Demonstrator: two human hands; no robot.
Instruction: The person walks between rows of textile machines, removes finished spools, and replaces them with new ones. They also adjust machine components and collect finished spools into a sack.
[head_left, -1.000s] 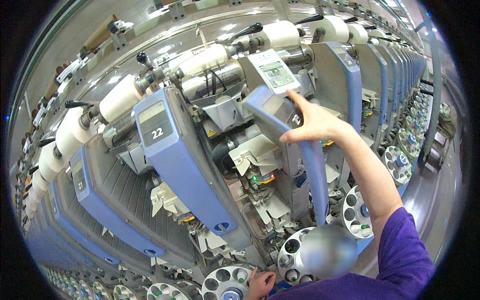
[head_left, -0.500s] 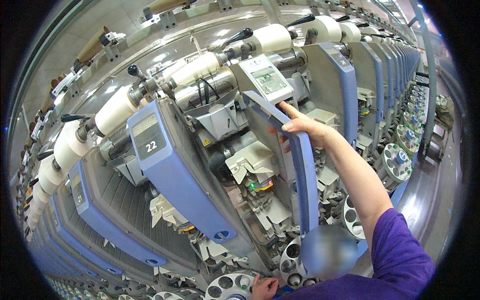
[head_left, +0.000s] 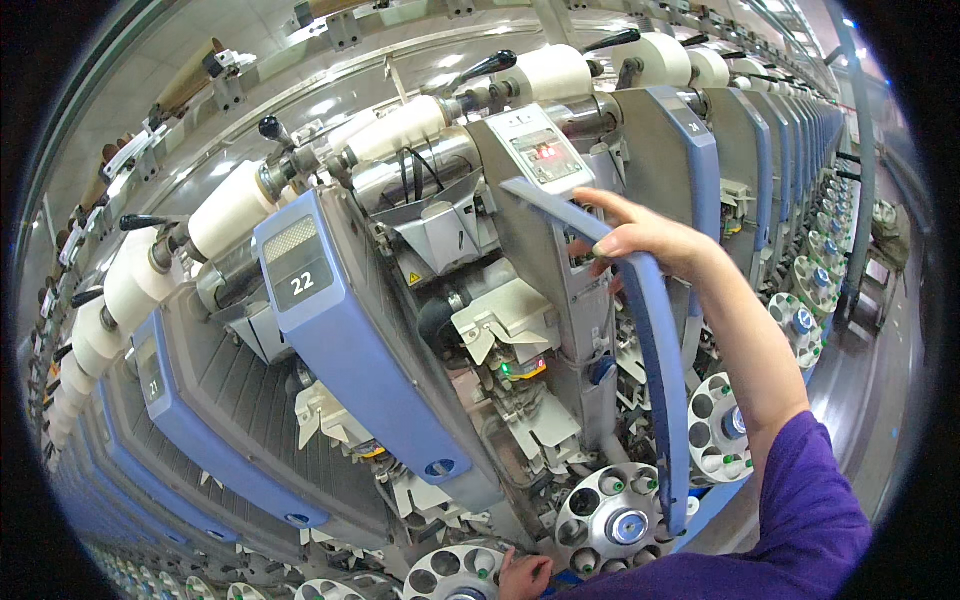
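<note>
My right hand (head_left: pixel 650 235) grips the upper part of a long blue cover panel (head_left: pixel 660 360), thumb on its front edge and fingers behind. The panel stands swung out from a grey machine housing (head_left: pixel 575 290), whose side is exposed. Above the fingers, a white control box (head_left: pixel 540 150) has a display lit red. Low in the picture, my left hand (head_left: pixel 525 577) is loosely closed beside a round bobbin magazine (head_left: pixel 455 575); what its fingers hold, if anything, is hidden. Another magazine (head_left: pixel 625 515) with several round pockets sits beside the panel's lower end.
A closed blue cover (head_left: pixel 365 350) stands left of the opened unit, with more winding units receding both ways. White yarn packages (head_left: pixel 545 75) and black-handled levers (head_left: pixel 490 65) line the top. A grey aisle floor (head_left: pixel 860 400) runs along the right.
My right hand has moved right, swinging the panel further out from the housing. The control box display has turned red, and the magazine behind the panel shows more. My left hand has barely moved.
</note>
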